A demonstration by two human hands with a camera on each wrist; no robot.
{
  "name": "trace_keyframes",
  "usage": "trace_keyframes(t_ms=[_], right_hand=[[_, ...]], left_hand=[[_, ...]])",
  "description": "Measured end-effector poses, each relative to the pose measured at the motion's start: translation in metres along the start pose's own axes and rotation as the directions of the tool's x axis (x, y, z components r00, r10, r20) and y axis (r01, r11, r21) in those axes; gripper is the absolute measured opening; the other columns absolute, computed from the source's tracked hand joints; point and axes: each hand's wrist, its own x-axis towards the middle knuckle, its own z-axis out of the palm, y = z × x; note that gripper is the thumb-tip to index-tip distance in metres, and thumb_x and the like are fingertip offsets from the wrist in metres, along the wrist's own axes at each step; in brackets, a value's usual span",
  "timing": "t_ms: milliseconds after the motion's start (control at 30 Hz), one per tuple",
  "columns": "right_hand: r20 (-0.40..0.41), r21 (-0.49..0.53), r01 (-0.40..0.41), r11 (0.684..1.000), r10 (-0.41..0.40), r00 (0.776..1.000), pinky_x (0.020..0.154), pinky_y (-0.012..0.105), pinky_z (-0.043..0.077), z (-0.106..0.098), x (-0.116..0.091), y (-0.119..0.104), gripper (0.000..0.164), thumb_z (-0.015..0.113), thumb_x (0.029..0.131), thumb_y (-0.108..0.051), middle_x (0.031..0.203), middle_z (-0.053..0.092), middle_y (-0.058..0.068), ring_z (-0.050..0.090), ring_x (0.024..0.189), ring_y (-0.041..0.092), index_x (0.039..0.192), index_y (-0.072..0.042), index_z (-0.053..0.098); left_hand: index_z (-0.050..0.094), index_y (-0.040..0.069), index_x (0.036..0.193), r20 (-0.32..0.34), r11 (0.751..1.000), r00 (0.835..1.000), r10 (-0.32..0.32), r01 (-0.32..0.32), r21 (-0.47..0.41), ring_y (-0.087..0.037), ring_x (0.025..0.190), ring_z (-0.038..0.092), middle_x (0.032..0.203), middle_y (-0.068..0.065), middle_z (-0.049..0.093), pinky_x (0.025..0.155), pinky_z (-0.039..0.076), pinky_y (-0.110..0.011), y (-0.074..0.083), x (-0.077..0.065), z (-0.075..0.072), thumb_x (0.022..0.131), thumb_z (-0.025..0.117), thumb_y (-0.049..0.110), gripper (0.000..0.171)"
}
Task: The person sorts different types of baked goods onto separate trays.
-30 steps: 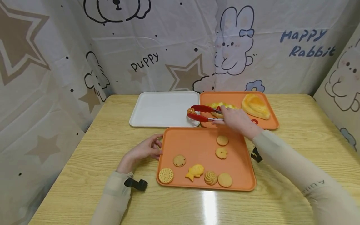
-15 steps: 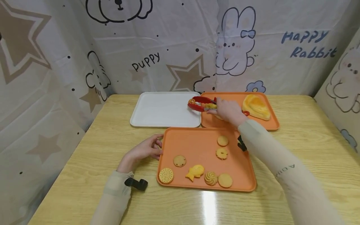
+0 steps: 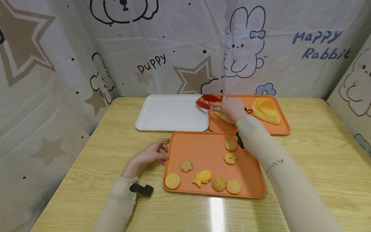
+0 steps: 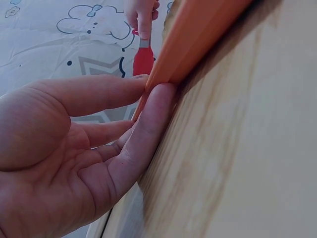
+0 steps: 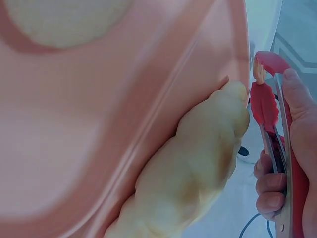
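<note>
My left hand [image 3: 150, 153] grips the left rim of the near orange tray [image 3: 203, 148]; in the left wrist view, thumb and fingers pinch that rim [image 4: 173, 59]. My right hand [image 3: 232, 108] holds red-tipped metal tongs [image 3: 204, 105] above the seam between the white tray [image 3: 171, 112] and the back orange tray [image 3: 282, 129]. Between the tong tips is a small brown cookie [image 3: 201, 100], partly hidden; the right wrist view shows just its edge [image 5: 258, 72]. Below the right hand lies a long braided bread [image 5: 183, 163], mostly covered by hand and sleeve in the head view.
On the near tray lie several cookies, among them a fish-shaped one [image 3: 202, 178], a swirl cookie [image 3: 218, 184] and a ring cookie [image 3: 230, 158]. A triangular bread [image 3: 266, 110] sits at the back tray's right. A printed cloth [image 3: 191, 42] hangs behind the wooden table [image 3: 101, 154].
My right hand has moved away from me and slightly left, lifting the tongs with the cookie toward the trays' back edge. The left hand stays at the near tray's rim.
</note>
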Motion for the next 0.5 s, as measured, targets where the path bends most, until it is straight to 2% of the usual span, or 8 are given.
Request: trace_keyframes(t_ms=[100, 200, 367, 500], right_hand=[[0.029, -0.016, 0.004, 1.000, -0.004, 1.000, 0.059, 0.041, 0.053, -0.001, 0.002, -0.003, 0.078, 0.045, 0.082, -0.065, 0.088, 0.061, 0.018, 0.059, 0.071, 0.030, 0.119, 0.004, 0.045], [0.053, -0.002, 0.008, 1.000, -0.008, 0.999, 0.056, 0.039, 0.052, -0.002, 0.002, -0.007, 0.077, 0.046, 0.081, -0.065, 0.081, 0.060, 0.015, 0.058, 0.067, 0.030, 0.118, 0.003, 0.044], [0.021, -0.022, 0.024, 0.999, -0.024, 1.000, 0.053, 0.035, 0.051, 0.000, -0.001, -0.012, 0.083, 0.047, 0.080, -0.067, 0.078, 0.061, 0.013, 0.058, 0.066, 0.028, 0.124, 0.003, 0.041], [-0.002, -0.014, 0.036, 0.999, -0.036, 0.999, 0.050, 0.034, 0.049, 0.000, -0.003, -0.012, 0.081, 0.048, 0.079, -0.067, 0.074, 0.059, 0.012, 0.057, 0.062, 0.027, 0.119, 0.003, 0.042]], left_hand=[[0.016, 0.001, 0.143, -0.004, 1.000, 1.000, -0.004, 0.004, -0.004, -0.013, 0.072, 0.052, 0.099, -0.013, 0.042, 0.066, 0.055, -0.032, -0.001, -0.001, 0.000, 0.083, 0.058, -0.004, 0.074], [0.016, 0.001, 0.143, -0.006, 1.000, 1.000, -0.007, 0.007, -0.010, -0.013, 0.072, 0.052, 0.099, -0.013, 0.041, 0.066, 0.055, -0.032, 0.000, -0.001, 0.000, 0.083, 0.058, -0.005, 0.074], [0.016, 0.001, 0.144, -0.003, 1.000, 1.000, -0.006, 0.006, -0.008, -0.013, 0.073, 0.053, 0.099, -0.013, 0.041, 0.066, 0.055, -0.032, 0.001, 0.000, 0.002, 0.083, 0.057, -0.004, 0.073], [0.015, 0.001, 0.144, 0.001, 1.000, 1.000, -0.001, 0.001, 0.000, -0.013, 0.072, 0.052, 0.099, -0.013, 0.041, 0.066, 0.055, -0.033, 0.001, 0.000, 0.000, 0.083, 0.057, -0.004, 0.074]])
